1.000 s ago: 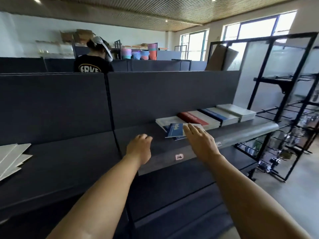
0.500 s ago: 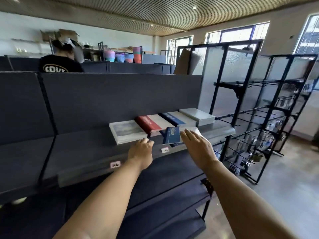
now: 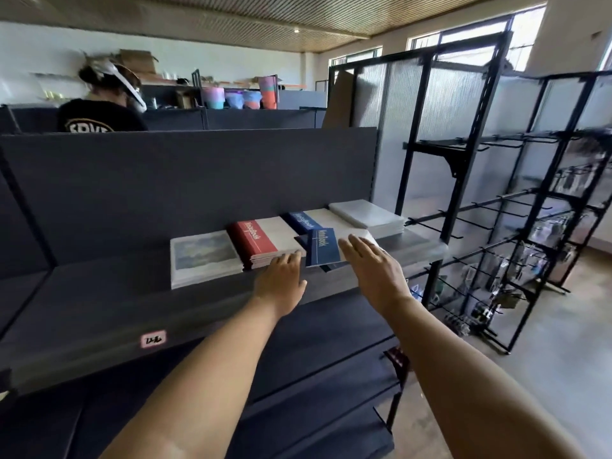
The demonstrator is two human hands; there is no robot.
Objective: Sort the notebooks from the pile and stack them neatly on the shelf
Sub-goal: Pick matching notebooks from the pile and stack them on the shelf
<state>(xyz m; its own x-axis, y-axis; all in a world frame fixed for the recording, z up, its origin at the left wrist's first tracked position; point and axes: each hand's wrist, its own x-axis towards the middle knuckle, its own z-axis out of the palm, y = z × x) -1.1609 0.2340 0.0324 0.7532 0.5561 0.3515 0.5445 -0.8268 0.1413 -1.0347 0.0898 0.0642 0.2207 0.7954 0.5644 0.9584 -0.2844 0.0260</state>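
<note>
Notebooks are all on the shelf (image 3: 109, 313) now, in a row of four stacks against the dark back panel (image 3: 185, 180): a grey-blue cover stack (image 3: 203, 256) on the left, a red-spine stack (image 3: 261, 241), a blue-spine stack (image 3: 306, 218) and a plain white stack (image 3: 367, 215) on the far right. The one I care about is the loose blue notebook (image 3: 323, 246), lying askew over a few others in front of the blue-spine stack.

What changed over the last second: my view has swung left to right along the shelf, so the row went from sitting off to the right to being dead centre. Both hands tracked along with the loose notebook. The right hand (image 3: 372, 266) stayed flat, fingers straight, resting on its white half just like before. The left hand (image 3: 281, 281) went from loosely curled on the shelf lip to more spread out, fingertips right at the front edge of the red-spine stack, holding nothing.

My read is that nothing's been lifted or squared up yet. That blue one still needs turning to line up and setting on its matching stack, and whatever's under it probably needs sorting too.
</note>
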